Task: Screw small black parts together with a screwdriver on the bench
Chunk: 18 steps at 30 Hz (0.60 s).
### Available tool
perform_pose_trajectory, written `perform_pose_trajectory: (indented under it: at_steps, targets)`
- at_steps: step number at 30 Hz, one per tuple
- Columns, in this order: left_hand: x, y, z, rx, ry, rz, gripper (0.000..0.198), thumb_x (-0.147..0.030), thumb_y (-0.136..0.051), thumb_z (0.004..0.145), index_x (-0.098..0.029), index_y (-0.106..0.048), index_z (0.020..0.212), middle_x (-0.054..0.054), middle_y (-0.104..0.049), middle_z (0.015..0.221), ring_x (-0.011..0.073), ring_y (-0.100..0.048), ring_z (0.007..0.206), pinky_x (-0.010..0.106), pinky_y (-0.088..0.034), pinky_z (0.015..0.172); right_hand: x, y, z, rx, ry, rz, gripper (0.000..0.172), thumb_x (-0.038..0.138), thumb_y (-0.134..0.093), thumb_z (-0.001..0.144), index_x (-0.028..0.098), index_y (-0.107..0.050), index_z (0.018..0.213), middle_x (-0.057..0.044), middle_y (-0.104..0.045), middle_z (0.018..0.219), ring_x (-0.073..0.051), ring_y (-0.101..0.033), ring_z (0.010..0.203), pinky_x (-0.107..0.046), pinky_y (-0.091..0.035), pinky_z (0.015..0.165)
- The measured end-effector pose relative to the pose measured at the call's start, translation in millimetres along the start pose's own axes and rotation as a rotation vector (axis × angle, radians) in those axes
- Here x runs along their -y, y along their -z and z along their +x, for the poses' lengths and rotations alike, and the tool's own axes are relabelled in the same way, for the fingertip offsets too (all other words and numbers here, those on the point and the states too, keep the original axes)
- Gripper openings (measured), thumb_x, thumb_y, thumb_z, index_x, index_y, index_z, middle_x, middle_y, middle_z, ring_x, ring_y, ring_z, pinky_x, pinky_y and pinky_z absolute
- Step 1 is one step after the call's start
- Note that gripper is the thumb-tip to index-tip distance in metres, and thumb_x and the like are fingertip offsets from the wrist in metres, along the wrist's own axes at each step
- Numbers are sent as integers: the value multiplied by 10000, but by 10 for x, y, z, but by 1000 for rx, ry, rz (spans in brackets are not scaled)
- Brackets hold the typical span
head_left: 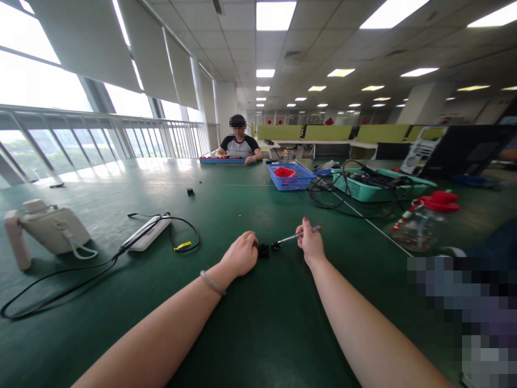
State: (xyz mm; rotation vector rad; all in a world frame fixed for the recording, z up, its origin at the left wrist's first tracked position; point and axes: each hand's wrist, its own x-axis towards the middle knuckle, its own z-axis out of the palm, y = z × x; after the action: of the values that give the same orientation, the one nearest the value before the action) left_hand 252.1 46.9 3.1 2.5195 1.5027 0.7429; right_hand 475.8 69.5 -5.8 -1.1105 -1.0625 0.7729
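My left hand rests on the green table, its fingers curled against the left edge of a small black square part. A round shape shows on top of that part. My right hand is closed around a slim screwdriver-like tool with a silvery shaft, its far end sticking out past the fingers. The tool slants down to the left, and its tip meets a small dark piece just right of the square part. Whether the tip grips this piece or only touches it I cannot tell.
A white power bank-like block with a black cable lies left, near a beige bottle. Blue and teal baskets stand back right, before a red-lidded jar. A person sits at the far end.
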Motion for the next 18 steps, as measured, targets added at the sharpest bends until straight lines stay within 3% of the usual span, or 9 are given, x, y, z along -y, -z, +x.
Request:
perform_pose_trajectory:
  at_steps: [3,6,10,14,18]
  targets:
    - [-44,-3,-11,48,-109,-82,402,-360,-398,937,-208,-473,1301,83,-407,1455,218,-434,1301,375,-342,1111,13,-36,-24,93,-46,32,546,668,-531,795,192,-546,529,48,-382,390,-82,-354,339,-219,-260,332]
    - [-110,-1,-18,104,-216,-88,521,-460,-442,916,-244,-386,1386,70,-359,1498,243,-368,1350,419,-311,1128,18,-57,-26,143,-62,62,553,668,-551,781,185,-555,512,48,-370,358,-78,-339,318,-216,-247,321]
    - [-191,-15,-20,135,-295,-58,490,-481,-506,882,-241,-480,1309,74,-492,1390,261,-432,1281,440,-345,1091,-12,-46,18,61,-51,110,557,680,-519,785,194,-520,511,63,-335,351,-69,-299,301,-219,-223,312]
    - [-218,-37,-19,132,-268,-62,385,-421,-553,869,-230,-560,1203,70,-615,1219,252,-509,1167,422,-396,1030,-44,-20,53,-47,-29,121,552,671,-475,810,204,-490,516,72,-315,362,-67,-276,307,-223,-200,313]
    - [-223,-34,-31,131,-257,-85,282,-337,-525,892,-231,-599,1142,50,-650,1144,225,-535,1106,383,-420,999,-23,-9,36,-30,0,81,535,666,-496,797,208,-493,523,67,-348,373,-73,-309,315,-230,-223,320]
